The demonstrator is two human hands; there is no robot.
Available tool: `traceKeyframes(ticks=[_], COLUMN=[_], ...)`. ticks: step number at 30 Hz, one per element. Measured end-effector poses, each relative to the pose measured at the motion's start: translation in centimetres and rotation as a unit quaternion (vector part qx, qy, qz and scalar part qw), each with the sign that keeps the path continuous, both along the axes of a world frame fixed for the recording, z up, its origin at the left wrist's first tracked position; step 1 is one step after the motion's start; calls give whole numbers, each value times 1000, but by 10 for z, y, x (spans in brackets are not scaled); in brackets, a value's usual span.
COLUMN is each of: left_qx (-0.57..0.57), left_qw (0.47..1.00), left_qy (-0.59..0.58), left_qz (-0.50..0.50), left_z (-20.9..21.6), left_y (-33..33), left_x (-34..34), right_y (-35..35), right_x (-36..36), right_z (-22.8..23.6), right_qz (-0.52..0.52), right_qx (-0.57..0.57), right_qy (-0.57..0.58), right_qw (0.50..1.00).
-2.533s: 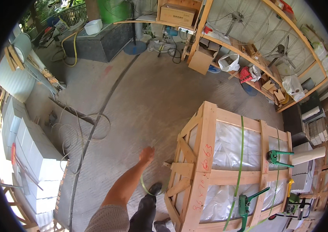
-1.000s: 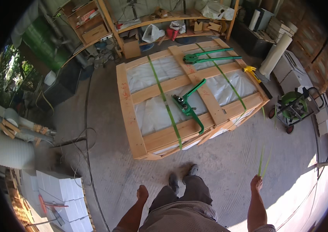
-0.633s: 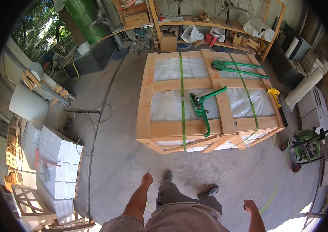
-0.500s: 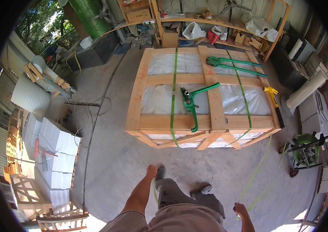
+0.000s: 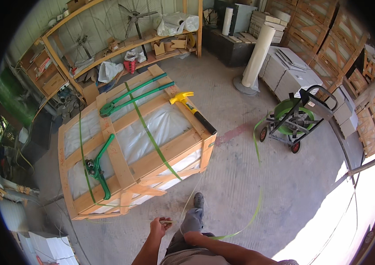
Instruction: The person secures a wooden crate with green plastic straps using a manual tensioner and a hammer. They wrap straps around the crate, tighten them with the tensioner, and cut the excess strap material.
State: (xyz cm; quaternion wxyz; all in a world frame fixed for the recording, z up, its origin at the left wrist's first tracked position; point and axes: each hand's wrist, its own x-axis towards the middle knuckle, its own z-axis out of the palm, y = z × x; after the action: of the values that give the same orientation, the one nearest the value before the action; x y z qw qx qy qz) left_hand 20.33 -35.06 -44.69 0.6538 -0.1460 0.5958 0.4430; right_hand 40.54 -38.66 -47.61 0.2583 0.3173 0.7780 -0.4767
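Observation:
In front of my legs, my left hand [image 5: 160,225] is closed, with what looks like the end of a green strap pinched in its fingers. Close to it on the right, my right hand [image 5: 192,238] is curled around the loose green strap [image 5: 251,218]. That strap loops over the floor up to a reel cart [image 5: 294,118]. Ahead on the left stands a wooden crate [image 5: 121,161] with white wrapping inside and green bands across it. On top lie a green strap tensioner [image 5: 99,170], a long-handled green sealer [image 5: 136,94] and a yellow hammer [image 5: 192,111] with a black grip.
Behind the crate runs a wooden shelf [image 5: 103,59] with bags, boxes and fans. Farther right stand a white roll [image 5: 258,57] on a round base, stacked pale slabs [image 5: 287,70] and tall wooden crates [image 5: 315,39]. Sunlight falls on the floor at lower right.
My view has turned right, so the crate now sits farther left and the reel cart shows fully. My hands, wide apart before, have come close together in front of me.

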Motion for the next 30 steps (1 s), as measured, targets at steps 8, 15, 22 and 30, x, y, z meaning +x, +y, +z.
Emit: traceKeyframes(ticks=[8, 15, 22, 30], left_qx=[82, -75, -125, -188], left_qw=[978, 991, 945, 958], left_qy=[101, 90, 263, 190], left_qz=[-163, -61, -147, -102], left_z=[-35, 23, 72, 45], left_y=[32, 96, 145, 132], left_x=[-7, -7, 10, -12], right_y=[67, 82, 222, 385], right_x=[-79, -54, 321, 595], right_z=[-9, -18, -46, -34], right_qz=[-31, -101, -60, -128], right_qx=[-33, -20, 268, 238], right_qy=[83, 183, -96, -287], right_qw=[996, 978, 957, 919])
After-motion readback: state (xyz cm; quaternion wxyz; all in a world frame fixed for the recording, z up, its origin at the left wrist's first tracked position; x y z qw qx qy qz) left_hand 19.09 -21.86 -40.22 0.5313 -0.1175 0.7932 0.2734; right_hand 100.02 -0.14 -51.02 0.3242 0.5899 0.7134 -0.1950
